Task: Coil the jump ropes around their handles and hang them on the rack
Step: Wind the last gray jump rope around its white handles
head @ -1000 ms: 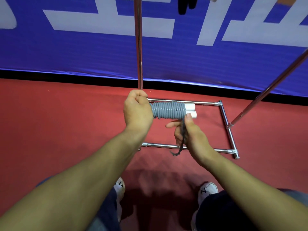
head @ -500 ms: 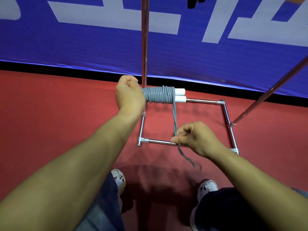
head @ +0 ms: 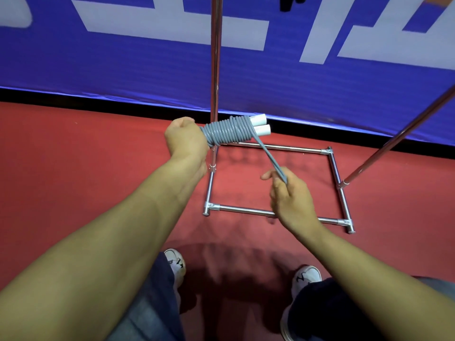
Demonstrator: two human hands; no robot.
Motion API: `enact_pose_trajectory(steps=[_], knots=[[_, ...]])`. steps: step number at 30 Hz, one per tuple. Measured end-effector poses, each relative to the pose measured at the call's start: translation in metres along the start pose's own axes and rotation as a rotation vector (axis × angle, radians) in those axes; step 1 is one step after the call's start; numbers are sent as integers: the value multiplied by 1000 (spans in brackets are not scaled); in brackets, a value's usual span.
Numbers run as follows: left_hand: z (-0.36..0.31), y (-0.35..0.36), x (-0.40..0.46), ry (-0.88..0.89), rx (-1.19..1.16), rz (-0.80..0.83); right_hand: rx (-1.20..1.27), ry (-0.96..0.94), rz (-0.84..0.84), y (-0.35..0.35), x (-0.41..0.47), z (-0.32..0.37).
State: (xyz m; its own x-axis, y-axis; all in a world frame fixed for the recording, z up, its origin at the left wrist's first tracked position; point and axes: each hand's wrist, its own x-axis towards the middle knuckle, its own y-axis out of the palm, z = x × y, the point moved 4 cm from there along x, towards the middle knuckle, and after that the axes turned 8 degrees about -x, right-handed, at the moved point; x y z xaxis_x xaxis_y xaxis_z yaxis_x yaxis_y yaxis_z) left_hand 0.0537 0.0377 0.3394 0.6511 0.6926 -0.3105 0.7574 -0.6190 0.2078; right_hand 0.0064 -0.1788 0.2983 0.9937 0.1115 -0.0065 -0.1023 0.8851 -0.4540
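The left hand (head: 187, 140) is clenched round one end of the 2 handles (head: 261, 126), holding them side by side and roughly level, tilted slightly upward to the right, above the red floor (head: 98, 173). Grey jump rope (head: 227, 131) is coiled in tight turns round the handles from the fist outward, and only the 2 white handle ends stick out past the coil on the right. From the coil's right edge a doubled strand of the rope runs taut, down and to the right, into the right hand (head: 291, 200), which pinches it between thumb and curled fingers; that hand is somewhat blurred. The 2 hands are well apart, the right one lower and nearer the camera.

Below the hands lies the rectangular chrome base of the rack (head: 273, 148) on the floor. 1 upright pole rises just behind the coil, and a 2nd pole slants up toward the right edge. Beyond the rack a blue banner (head: 123, 62) with large white shapes stands above a black strip along the floor. At the bottom, 2 white shoes (head: 176, 263) and dark shorts show.
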Motion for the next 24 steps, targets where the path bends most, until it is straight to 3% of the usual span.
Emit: enact_pose_trajectory(steps=[3, 7, 10, 13, 16, 18, 21, 24], knots=[[-2, -4, 4, -23, -9, -29, -242, -168, -111, -15, -6, 8], [-4, -6, 6, -28, -25, -61, -232, -207, -98, -13, -13, 4], [-6, -2, -2, -68, 13, 5, -293, -215, -1, -9, -8, -8], [-8, 8, -17, -147, 62, 288, -330, -293, -57, -21, 0, -7], [1, 13, -32, -142, 380, 666, -475, -434, -264, -35, 1, 5], [11, 12, -40, -140, 560, 793, -494, -528, -356, -42, 0, 13], [15, 12, -31, -8, 687, 690, -598, -673, -438, -50, -2, 22], [10, 13, -20, 308, 809, 432, -853, -698, -393, -43, -2, 23]])
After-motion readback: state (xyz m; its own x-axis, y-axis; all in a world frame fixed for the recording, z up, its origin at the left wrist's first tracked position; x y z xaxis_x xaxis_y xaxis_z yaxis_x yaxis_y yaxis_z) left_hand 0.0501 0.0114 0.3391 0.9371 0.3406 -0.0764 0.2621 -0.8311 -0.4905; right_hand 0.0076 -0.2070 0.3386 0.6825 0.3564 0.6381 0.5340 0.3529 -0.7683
